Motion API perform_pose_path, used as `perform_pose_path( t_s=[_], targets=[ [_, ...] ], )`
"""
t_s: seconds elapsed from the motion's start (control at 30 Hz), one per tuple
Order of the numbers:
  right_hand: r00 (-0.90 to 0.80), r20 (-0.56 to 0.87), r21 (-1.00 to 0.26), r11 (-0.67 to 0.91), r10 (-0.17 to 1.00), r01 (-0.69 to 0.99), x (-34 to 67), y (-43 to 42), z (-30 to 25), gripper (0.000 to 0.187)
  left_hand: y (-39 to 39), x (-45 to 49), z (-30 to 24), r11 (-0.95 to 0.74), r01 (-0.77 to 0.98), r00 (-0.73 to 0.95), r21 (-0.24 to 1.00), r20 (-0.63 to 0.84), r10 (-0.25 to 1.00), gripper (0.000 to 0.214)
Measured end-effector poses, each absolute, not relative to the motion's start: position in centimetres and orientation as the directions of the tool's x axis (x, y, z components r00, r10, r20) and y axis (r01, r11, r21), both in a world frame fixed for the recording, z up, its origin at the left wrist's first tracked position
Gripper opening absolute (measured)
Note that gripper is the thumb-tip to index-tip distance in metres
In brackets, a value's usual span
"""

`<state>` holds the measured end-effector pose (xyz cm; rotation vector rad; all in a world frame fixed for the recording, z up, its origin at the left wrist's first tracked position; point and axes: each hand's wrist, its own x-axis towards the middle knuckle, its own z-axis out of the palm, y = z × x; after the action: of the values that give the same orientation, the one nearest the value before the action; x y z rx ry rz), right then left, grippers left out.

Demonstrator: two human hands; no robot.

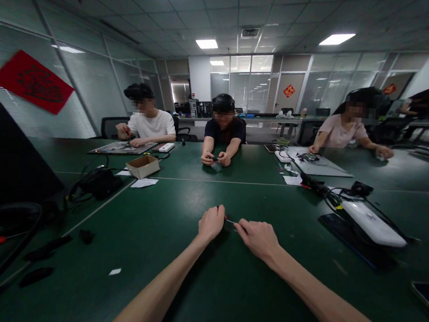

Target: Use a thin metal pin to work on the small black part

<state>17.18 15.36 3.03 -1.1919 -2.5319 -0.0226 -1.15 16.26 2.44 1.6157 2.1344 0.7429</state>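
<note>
Head view — left hand [211,223] and right hand [257,239], fingers clenched on a thin pin [230,222].

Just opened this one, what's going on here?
A person at a green table pinches a small thin item between their left hand and right hand; it's too small to identify. Across the table, a co-worker handles a small dark object. Cables and papers lie farther along.

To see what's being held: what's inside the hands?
A thin pointed tip shows between the left hand and the right hand; the fingers cover the rest, so what it belongs to cannot be seen.
</note>
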Motion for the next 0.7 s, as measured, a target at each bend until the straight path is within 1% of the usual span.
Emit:
perform_pose_path(
  t_s=[0.2,0.37,0.5,0.6,0.7],
  targets=[
    [-0.591,0.323,-0.097,0.647,0.739,0.756,17.1,15.5,3.0,0.048,16.1,-1.3,2.3,0.192,0.748,-0.277,0.635,0.037,0.96,0.055],
    [-0.613,0.305,-0.133,0.67,0.729,0.73,17.2,15.5,2.8,0.05,16.1,-1.3,2.3,0.176,0.754,-0.263,0.633,0.045,0.964,0.053],
    [-0.602,0.323,-0.15,0.667,0.73,0.729,17.3,15.4,2.8,0.049,16.0,-1.4,2.6,0.161,0.757,-0.234,0.633,0.033,0.972,0.053],
    [-0.552,0.324,-0.239,0.631,0.768,0.738,17.4,15.9,2.8,0.049,15.7,-1.6,2.7,0.131,0.767,-0.19,0.628,0.027,0.981,0.053],
    [-0.425,0.329,-0.368,0.529,0.843,0.765,17.6,16.8,2.8,0.051,15.3,-1.8,2.8,0.079,0.766,-0.145,0.638,0.051,0.988,0.052]
  ],
)
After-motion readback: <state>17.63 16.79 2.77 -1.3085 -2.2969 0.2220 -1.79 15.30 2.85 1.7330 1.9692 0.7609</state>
